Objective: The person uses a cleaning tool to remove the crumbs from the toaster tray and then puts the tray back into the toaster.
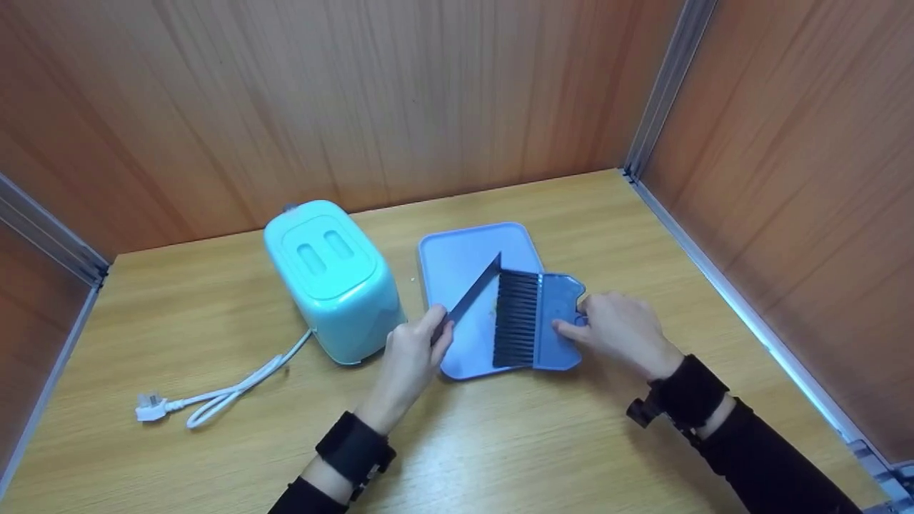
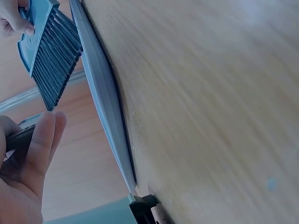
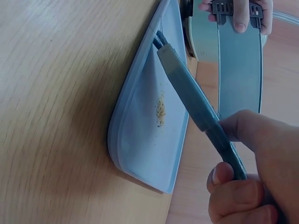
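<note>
My left hand (image 1: 414, 350) pinches the dark end of a toaster's crumb tray (image 1: 474, 291), a thin flat panel tilted up on edge above the blue tray (image 1: 457, 253). In the right wrist view its broad face shows, with a slotted black end under the left thumb. The right hand (image 1: 620, 330) grips the handle of a blue hand brush (image 1: 557, 321). Dark bristles (image 2: 58, 56) point left, over the blue tray and close to the panel. Brown crumbs (image 3: 160, 112) lie in a small patch on the blue tray.
A turquoise toaster (image 1: 357, 307) stands left of the blue tray, near the left hand. Its white cord (image 1: 243, 385) and plug (image 1: 151, 408) lie on the wooden table (image 1: 214, 471). Wooden panels (image 1: 357, 107) wall in the back and both sides.
</note>
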Demonstrator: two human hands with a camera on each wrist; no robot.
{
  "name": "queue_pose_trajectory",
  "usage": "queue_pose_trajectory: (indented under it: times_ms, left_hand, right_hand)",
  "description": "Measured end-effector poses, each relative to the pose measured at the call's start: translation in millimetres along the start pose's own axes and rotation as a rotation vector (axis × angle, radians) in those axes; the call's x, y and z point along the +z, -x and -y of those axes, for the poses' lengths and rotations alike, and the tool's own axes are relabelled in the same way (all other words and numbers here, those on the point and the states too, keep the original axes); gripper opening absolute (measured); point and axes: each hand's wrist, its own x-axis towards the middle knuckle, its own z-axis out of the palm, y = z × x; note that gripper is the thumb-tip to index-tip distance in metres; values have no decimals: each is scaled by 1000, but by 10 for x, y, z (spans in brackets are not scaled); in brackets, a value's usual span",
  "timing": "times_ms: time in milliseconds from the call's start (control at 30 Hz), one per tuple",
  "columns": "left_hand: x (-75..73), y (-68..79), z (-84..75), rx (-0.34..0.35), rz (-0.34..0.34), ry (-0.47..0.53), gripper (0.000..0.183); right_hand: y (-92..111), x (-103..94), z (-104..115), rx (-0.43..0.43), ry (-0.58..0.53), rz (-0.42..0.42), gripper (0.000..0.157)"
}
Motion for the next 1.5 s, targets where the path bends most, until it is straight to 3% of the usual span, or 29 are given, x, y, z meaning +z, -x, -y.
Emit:
queue_pose_trajectory:
  times_ms: [200,500,733,933,1167,1500]
  left_hand:
    - [5,8,2,44,-35,-39,18]
    - [-4,8,1,15,-18,-30,17]
    - [-10,19,5,3,-10,-13,16]
    - [-7,18,6,6,-14,-11,16]
    - [4,12,6,27,-18,-23,19]
    - [-5,10,-12,-20,15,4,17]
  right_hand:
    - [14,0,-6,-24,-33,12,54]
    - [25,30,11,-67,-80,37,60]
    - [54,4,63,-52,-117,106,59]
    - [73,-85,45,-68,-98,45,60]
    - [49,-116,30,-17,-66,2,58]
    - [26,-67,36,13,-68,87,50]
